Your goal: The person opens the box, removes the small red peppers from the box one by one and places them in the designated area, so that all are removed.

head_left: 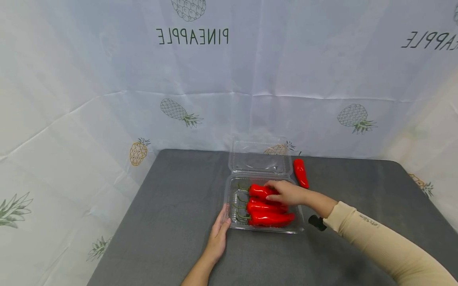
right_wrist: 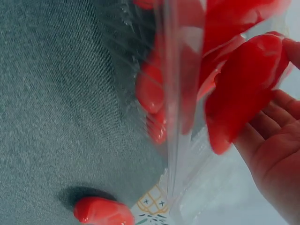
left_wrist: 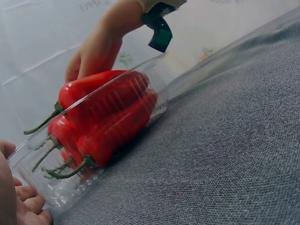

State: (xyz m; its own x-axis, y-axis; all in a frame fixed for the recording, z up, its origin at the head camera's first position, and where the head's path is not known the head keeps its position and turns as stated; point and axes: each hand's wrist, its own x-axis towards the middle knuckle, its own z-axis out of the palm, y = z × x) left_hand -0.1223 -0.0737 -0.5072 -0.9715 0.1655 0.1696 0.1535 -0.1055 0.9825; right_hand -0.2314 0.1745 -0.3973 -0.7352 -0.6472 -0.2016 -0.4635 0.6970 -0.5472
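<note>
A red pepper (head_left: pixel 259 190) is held by the right hand (head_left: pixel 288 193), pinched between thumb and bent fingers; it is positioned at the far side of the clear container (head_left: pixel 299 216), beside the other peppers (head_left: pixel 272 219) lying inside. The left hand (head_left: pixel 217 234) is set against the container's left wall, near the near corner; whether the rim is pinched there cannot be told. The lid (head_left: pixel 257 161) is folded open on the far side, by the far edge of the gray table (head_left: pixel 179 206). Broad stretches of tabletop are seen to the left and right of the container. A loose pepper (head_left: pixel 301 174) is placed just right of the lid. The held pepper is seen as glossy, long and tapered, slightly blurred in the right wrist view. Inside the container, the peppers' curved green stems (left_wrist: pixel 70 175) are pointed toward the left.
</note>
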